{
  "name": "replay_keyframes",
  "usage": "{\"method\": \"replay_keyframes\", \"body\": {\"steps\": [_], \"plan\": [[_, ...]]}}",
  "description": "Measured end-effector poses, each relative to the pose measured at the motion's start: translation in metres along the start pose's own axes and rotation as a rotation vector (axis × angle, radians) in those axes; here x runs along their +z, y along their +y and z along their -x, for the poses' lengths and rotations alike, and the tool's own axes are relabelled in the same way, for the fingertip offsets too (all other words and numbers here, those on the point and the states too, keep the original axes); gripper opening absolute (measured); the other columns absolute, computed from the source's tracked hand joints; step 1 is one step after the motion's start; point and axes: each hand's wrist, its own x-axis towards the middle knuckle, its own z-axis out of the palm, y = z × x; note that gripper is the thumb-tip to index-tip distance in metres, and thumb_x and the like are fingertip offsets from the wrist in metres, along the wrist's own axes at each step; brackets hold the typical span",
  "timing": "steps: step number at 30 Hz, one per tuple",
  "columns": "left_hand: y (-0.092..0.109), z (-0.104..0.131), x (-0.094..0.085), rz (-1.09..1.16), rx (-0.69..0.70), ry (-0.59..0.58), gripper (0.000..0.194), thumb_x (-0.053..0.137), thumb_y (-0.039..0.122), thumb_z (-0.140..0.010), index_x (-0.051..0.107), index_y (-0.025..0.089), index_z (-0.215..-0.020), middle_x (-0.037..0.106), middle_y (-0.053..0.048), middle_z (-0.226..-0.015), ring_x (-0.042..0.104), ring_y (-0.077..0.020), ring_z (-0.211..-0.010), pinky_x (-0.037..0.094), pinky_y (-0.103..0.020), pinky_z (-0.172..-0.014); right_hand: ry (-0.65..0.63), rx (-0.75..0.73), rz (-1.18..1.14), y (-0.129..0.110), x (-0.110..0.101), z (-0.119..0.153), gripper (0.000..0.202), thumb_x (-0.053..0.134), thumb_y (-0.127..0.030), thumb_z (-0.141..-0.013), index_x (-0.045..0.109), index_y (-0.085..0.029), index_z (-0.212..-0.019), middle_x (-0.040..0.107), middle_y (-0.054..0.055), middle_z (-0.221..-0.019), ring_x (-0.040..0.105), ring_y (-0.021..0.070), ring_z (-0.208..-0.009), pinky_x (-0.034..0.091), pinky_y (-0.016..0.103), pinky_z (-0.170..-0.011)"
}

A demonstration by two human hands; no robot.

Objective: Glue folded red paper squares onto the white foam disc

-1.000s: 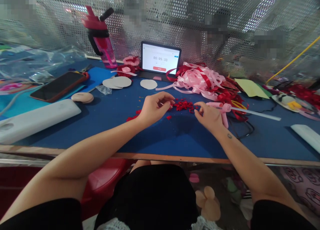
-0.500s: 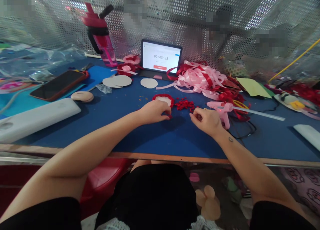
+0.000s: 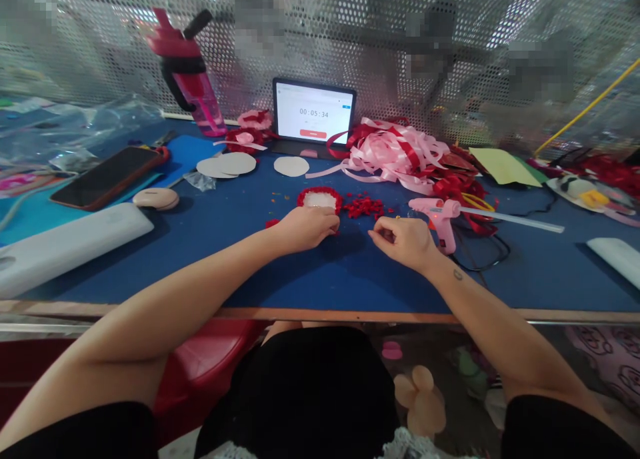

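A white disc (image 3: 320,198) with a frilly red border lies on the blue tabletop, its near side hidden behind my left hand (image 3: 311,228). The fingers and thumb of that hand are pressed together at the disc's near right; a trace of red shows by the fingertips, but what they pinch is too small to name. Beside the disc is a small heap of red bits (image 3: 364,206). Just in front of the heap, my right hand (image 3: 406,239) is curled with thumb and forefinger together, and whatever is between them cannot be made out.
A pink glue gun (image 3: 440,216) with a clear glue stick lies right of my right hand. Behind are tangled pink and red ribbons (image 3: 395,149), a tablet (image 3: 315,112) showing a timer, and white discs (image 3: 291,166). Leftward are a phone (image 3: 107,176), a bottle (image 3: 193,79) and a long white object (image 3: 75,246).
My left thumb and fingers have closed together near the disc's edge. The right hand stays pinched, slightly nearer the left hand. The view has shifted a little.
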Motion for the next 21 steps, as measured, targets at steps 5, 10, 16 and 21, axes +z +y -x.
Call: {"method": "replay_keyframes", "body": {"steps": [5, 10, 16, 21], "plan": [[0.02, -0.006, 0.005, 0.194, -0.04, 0.161, 0.013, 0.051, 0.014, -0.08, 0.063, 0.017, -0.083, 0.064, -0.002, -0.086, 0.059, -0.0142, -0.079, 0.043, -0.022, -0.066, 0.088, 0.049, 0.009, 0.002, -0.007, -0.003, 0.023, 0.052, -0.037, -0.081, 0.059, -0.02, -0.067, 0.055, -0.004, -0.051, 0.053, 0.0094, -0.049, 0.031, 0.022, -0.049], [0.042, -0.014, 0.014, 0.153, -0.067, 0.14, 0.013, 0.053, 0.021, -0.08, 0.064, 0.018, -0.086, 0.063, -0.003, -0.085, 0.06, -0.0156, -0.073, 0.043, -0.023, -0.059, 0.131, 0.038, -0.005, 0.0, -0.012, -0.004, 0.025, 0.051, -0.036, -0.082, 0.058, -0.02, -0.066, 0.056, -0.004, -0.051, 0.052, 0.0095, -0.048, 0.031, 0.022, -0.049], [0.043, -0.014, 0.017, 0.188, -0.029, 0.141, 0.015, 0.055, 0.026, -0.082, 0.067, 0.02, -0.088, 0.064, -0.003, -0.085, 0.061, -0.0148, -0.076, 0.047, -0.023, -0.065, 0.15, 0.043, -0.002, -0.001, -0.015, -0.002, 0.024, 0.051, -0.036, -0.082, 0.058, -0.02, -0.066, 0.056, -0.004, -0.051, 0.052, 0.0098, -0.049, 0.032, 0.022, -0.048], [0.035, -0.005, 0.016, 0.253, 0.095, 0.185, 0.017, 0.054, 0.025, -0.083, 0.068, 0.019, -0.091, 0.065, -0.003, -0.089, 0.061, -0.0135, -0.081, 0.049, -0.024, -0.075, 0.173, 0.094, -0.018, 0.0, -0.019, -0.004, 0.023, 0.053, -0.036, -0.081, 0.059, -0.02, -0.065, 0.056, -0.004, -0.051, 0.051, 0.0093, -0.047, 0.032, 0.022, -0.047]]}}
